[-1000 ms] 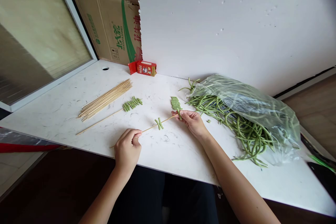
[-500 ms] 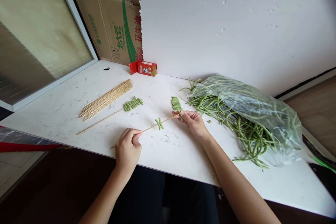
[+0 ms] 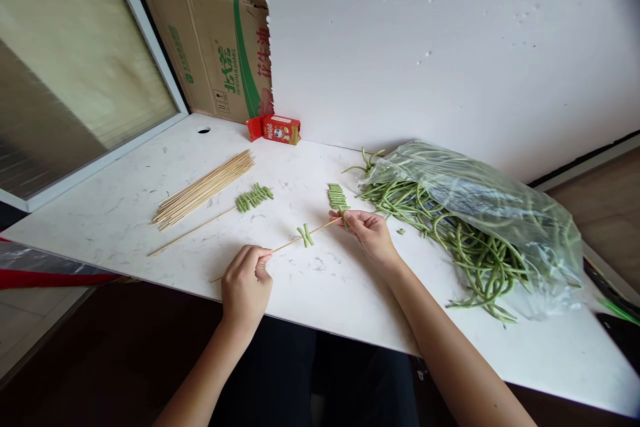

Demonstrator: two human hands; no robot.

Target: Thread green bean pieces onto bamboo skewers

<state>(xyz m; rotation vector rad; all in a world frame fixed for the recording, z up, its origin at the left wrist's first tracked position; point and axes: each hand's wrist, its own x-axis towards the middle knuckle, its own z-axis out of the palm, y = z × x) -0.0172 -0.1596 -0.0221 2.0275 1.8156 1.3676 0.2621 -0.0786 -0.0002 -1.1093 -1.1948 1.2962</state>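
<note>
Here the left hand (image 3: 246,283) is closed in a pinch around the near end of a thin wooden skewer (image 3: 287,245), thumb and fingers curled over it just above the desk (image 3: 125,220). The skewer runs from that hand toward two o'clock, low over the white marbled top. Two short green pieces (image 3: 305,235) sit crossed on it about midway.

At its far tip the right hand (image 3: 369,232) is closed as well, fingertips pinching a single bean piece (image 3: 344,216) against the point. Whether the point has gone through it cannot be told. At eleven o'clock from that hand, just beside it, a neat row of cut beans (image 3: 337,196) lies on the desk.

At three o'clock from the right hand lies a clear plastic bag (image 3: 500,200), with a heap of long beans (image 3: 470,260) spilling from under it. At twelve o'clock from the left hand rests a loaded skewer (image 3: 254,197) with a cluster of bean bits at its far end, and at eleven o'clock, beyond it, a bundle of bare sticks (image 3: 205,188). Further out at twelve o'clock, against the wall, stand a small red carton (image 3: 280,129) and a cardboard box (image 3: 215,60).
</note>
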